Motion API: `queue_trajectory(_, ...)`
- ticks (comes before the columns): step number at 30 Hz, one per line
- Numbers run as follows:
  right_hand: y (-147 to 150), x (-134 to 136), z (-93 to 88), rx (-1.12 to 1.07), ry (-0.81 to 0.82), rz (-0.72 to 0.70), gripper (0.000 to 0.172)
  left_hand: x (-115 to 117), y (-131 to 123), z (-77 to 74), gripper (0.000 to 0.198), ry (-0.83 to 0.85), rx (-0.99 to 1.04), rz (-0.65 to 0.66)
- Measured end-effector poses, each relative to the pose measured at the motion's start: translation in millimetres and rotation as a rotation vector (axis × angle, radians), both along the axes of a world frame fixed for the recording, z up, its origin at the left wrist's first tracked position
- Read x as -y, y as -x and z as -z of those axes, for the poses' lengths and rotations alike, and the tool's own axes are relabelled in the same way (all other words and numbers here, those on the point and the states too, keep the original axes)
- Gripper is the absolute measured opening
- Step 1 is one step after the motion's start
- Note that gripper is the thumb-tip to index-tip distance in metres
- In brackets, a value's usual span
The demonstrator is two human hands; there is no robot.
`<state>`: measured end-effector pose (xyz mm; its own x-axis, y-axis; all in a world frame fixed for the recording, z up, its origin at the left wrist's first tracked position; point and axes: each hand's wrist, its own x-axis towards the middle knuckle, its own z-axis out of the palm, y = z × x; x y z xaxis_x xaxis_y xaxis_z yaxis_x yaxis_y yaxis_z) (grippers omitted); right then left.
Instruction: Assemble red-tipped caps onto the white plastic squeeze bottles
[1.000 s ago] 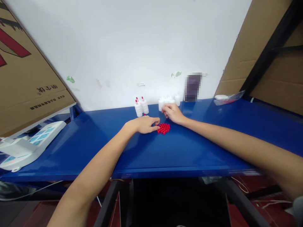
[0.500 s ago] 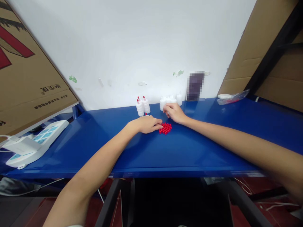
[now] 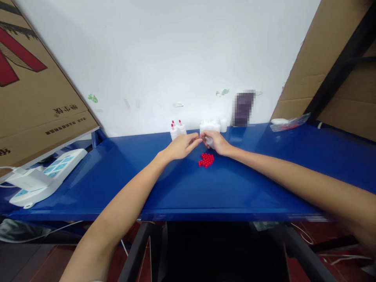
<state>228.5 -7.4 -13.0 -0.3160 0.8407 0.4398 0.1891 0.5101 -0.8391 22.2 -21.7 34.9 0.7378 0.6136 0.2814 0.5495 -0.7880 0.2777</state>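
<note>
My right hand [image 3: 219,143] grips a white bottle [image 3: 209,141]; left hand [image 3: 179,147] pinched narrow, contents unclear. A skewed push could scatter the red caps [image 3: 206,159].

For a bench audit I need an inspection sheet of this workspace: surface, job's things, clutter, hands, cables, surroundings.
Surface: blue table, glossy.
Job's things: pile of red caps mid-table; white bottle in hand; capped bottles and uncapped bottles by the wall.
Clutter: white keypad device at the left edge; plastic bag far right.
Hands: right hand grips the white bottle; left hand pinches at its top, and any cap in it is too small to tell.
Cables: thin wire under the table's left side.
Surroundings: white wall; cardboard box on the left, more cardboard on the right.
</note>
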Motion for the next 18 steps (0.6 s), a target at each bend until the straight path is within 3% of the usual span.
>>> queue_trajectory(4, 1, 1, 1.8, 0.146, -0.109, 0.052, 0.050, 4, -6, 3.7, 0.038, -0.047, 0.099, -0.040)
queue_trajectory(9, 3, 6, 1.4, 0.195, -0.155, 0.043, 0.052, 6, -11, 10.8, 0.036, -0.070, 0.072, -0.040)
queue_trajectory(18, 4, 12, 1.3, 0.137, -0.169, 0.020, 0.029, 3, -11, 18.9, 0.035, -0.120, -0.013, -0.039)
